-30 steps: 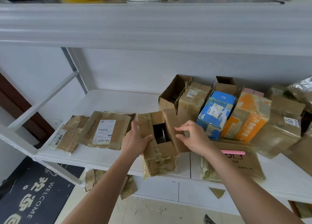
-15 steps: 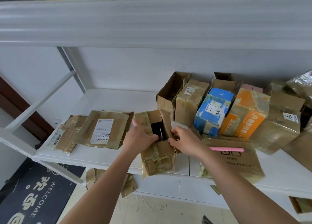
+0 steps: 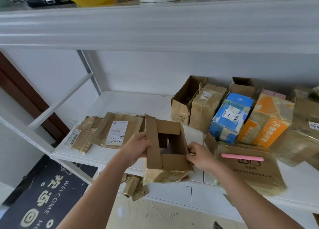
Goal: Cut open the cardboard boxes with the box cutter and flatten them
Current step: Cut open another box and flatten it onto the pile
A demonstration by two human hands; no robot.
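Both hands grip the open cardboard box (image 3: 166,147) over the white shelf's (image 3: 120,106) front edge: left hand (image 3: 136,146) clamped on its left wall, right hand (image 3: 199,157) pinching its right flap. At three o'clock, the pink box cutter (image 3: 241,157) lies on a flattened carton (image 3: 250,170). At two o'clock unopened boxes crowd together, the blue box (image 3: 231,116) marked "10". Flattened cardboard (image 3: 119,130) sits at ten o'clock, its label print unreadable. At seven o'clock the doormat (image 3: 44,199) reads "WELCOME", cut off.

Left hand (image 3: 138,146), right hand (image 3: 201,157) — bare; forearms sleeveless.
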